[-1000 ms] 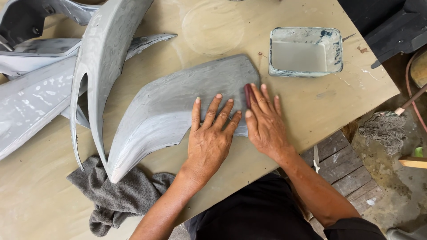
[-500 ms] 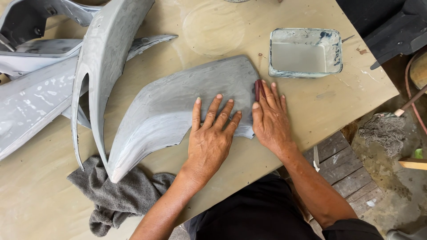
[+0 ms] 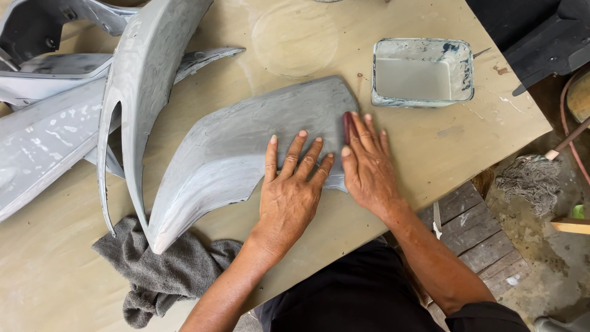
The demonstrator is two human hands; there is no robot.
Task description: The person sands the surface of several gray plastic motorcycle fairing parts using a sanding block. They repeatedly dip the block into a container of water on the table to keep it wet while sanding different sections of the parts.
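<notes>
A curved grey primed body panel (image 3: 246, 147) lies on a tan wooden table (image 3: 442, 147). My left hand (image 3: 292, 187) presses flat on the panel's near right part, fingers spread. Beside it, my right hand (image 3: 369, 169) lies over the panel's right edge and presses a small dark red sanding piece (image 3: 347, 126) against it under the fingers. Only the top end of that piece shows.
A rectangular tub of grey water (image 3: 421, 74) stands at the back right. Several other grey panels (image 3: 141, 80) lie at the left. A grey rag (image 3: 163, 270) sits under the panel's tip. A mop (image 3: 534, 178) and wooden planks (image 3: 473, 233) are off the table's right.
My right hand has slid with the sanding piece along the panel's right edge, away from me and slightly right, then back a little. The left hand has stayed in place.
</notes>
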